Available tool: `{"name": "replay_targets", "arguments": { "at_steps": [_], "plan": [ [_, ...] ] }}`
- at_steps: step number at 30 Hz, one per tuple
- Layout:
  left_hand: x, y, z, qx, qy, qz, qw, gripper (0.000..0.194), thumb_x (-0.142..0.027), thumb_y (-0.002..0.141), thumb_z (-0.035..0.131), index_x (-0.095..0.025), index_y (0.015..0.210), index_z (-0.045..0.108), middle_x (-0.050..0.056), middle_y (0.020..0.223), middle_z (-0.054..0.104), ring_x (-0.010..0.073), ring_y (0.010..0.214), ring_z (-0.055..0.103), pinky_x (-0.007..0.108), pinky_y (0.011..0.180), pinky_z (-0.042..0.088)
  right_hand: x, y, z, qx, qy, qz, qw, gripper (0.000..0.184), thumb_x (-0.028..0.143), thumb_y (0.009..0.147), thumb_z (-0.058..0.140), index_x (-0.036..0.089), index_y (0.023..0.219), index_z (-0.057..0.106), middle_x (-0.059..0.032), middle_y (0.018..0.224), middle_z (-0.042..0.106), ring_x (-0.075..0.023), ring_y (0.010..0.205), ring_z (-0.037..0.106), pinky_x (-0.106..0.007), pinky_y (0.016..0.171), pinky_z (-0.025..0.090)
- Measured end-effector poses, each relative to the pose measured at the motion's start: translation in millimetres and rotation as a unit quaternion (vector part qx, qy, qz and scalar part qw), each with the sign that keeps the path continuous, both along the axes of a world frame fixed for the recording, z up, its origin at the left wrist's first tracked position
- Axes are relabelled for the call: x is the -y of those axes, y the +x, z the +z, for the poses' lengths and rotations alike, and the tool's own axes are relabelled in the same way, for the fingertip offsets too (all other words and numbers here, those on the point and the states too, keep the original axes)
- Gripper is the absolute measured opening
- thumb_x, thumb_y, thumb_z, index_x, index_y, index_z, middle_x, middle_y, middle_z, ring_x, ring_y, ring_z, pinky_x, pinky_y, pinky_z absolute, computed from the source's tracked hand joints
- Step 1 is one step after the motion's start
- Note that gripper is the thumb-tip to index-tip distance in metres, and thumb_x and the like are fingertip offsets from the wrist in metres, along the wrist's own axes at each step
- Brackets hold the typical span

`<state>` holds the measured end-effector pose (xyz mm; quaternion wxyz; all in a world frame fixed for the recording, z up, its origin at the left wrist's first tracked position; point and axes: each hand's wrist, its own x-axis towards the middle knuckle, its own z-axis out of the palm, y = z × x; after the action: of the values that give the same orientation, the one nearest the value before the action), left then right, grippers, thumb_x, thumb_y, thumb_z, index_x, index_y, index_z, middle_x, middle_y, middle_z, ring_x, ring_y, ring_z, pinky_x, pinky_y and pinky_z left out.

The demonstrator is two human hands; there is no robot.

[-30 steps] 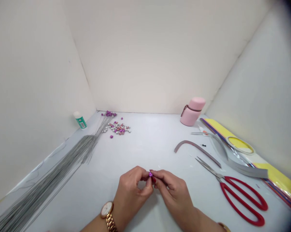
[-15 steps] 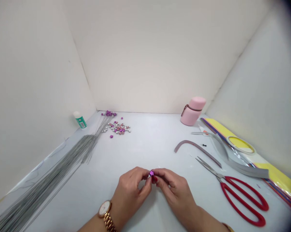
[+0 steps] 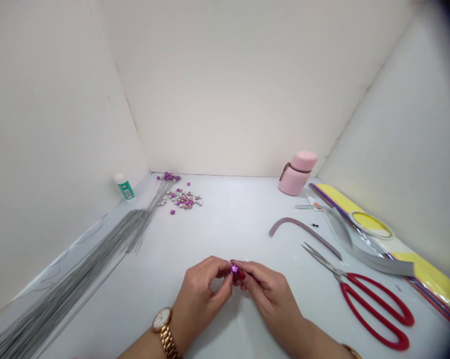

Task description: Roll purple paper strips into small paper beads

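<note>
A small shiny purple paper star (image 3: 234,269) is pinched between the fingertips of both hands, low in the middle of the head view. My left hand (image 3: 207,286), with a gold watch at its wrist, grips it from the left side. From the right, my right hand (image 3: 267,288) closes its thumb and fingers on the same piece. Fingertips hide part of the star. Farther back lies a pile of small stars (image 3: 185,199) in purple, silver and pinkish tones, with a few loose ones beside it.
Grey wires (image 3: 97,259) lie bundled at left, some tipped with purple stars (image 3: 168,177). A glue stick (image 3: 124,187) stands behind. At right are red-handled scissors (image 3: 339,273), a curved paper strip (image 3: 303,224), grey strips (image 3: 374,262), a tape roll (image 3: 372,225), yellow sheets (image 3: 337,195) and a pink flask (image 3: 298,173).
The fingers have shifted slightly around the purple star, with the right index fingertip now a little higher over it. Everything else stays in place.
</note>
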<state>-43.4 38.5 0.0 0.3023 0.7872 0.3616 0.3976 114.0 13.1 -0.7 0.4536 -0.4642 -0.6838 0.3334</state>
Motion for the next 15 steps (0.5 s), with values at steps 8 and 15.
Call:
{"name": "replay_targets", "arguments": {
  "at_steps": [8,15],
  "plan": [
    [0.1,0.3,-5.2,0.002,-0.006,0.014,1.000,0.019,-0.013,0.082,0.049,-0.020,0.097,0.058,0.003,0.086,0.064,0.0126,0.079,0.060,0.022,0.071,0.048,-1.5,1.0,1.6,0.007,-0.016,-0.038,0.999,0.018,0.017,0.082,0.048,0.019,0.093,0.063,-0.0029,0.073,0.064,-0.0150,0.068,0.061,-0.025,0.064,0.049],
    [3.8,1.5,-4.9,0.011,-0.002,0.040,0.999,0.017,-0.013,0.080,0.051,-0.018,0.096,0.057,0.003,0.085,0.064,0.0127,0.076,0.061,0.022,0.069,0.049,0.1,0.3,1.7,0.005,-0.027,-0.058,0.998,0.015,0.018,0.082,0.050,0.018,0.090,0.062,-0.0025,0.075,0.065,-0.0146,0.069,0.062,-0.023,0.064,0.049]
  ]
}}
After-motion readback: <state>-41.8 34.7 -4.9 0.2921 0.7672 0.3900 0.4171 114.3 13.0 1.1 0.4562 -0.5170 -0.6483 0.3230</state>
